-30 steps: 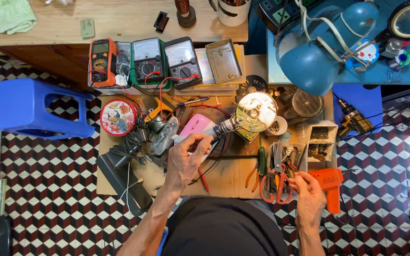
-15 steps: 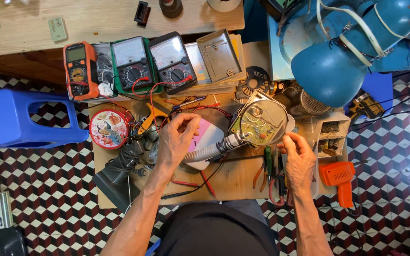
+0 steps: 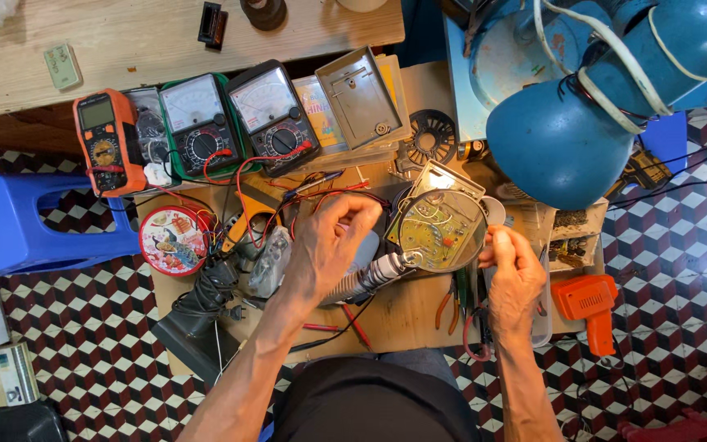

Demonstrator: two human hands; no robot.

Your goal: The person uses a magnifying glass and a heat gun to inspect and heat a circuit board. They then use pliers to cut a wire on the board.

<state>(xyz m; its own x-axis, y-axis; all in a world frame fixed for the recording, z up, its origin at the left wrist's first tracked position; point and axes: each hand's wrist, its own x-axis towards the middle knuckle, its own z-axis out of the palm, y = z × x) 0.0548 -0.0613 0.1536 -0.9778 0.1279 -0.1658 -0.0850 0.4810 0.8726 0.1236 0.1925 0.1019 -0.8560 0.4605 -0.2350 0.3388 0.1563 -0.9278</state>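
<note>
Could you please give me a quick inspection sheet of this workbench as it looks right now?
Surface: small wooden worktable, crowded, little bare wood.
Job's things: round magnifier on a flexible neck over a circuit board; both hands are at it.
Clutter: orange digital multimeter, two analogue meters, grey metal cover, round printed tin, pliers, orange soldering gun.
Grippers: left hand rests by the magnifier's left edge; right hand pinches something small at its right edge, too small to identify.
Cables: red test leads loop across the table; black cord bundled at left.
Surroundings: blue desk lamp, blue plastic stool, checkered floor.
</note>
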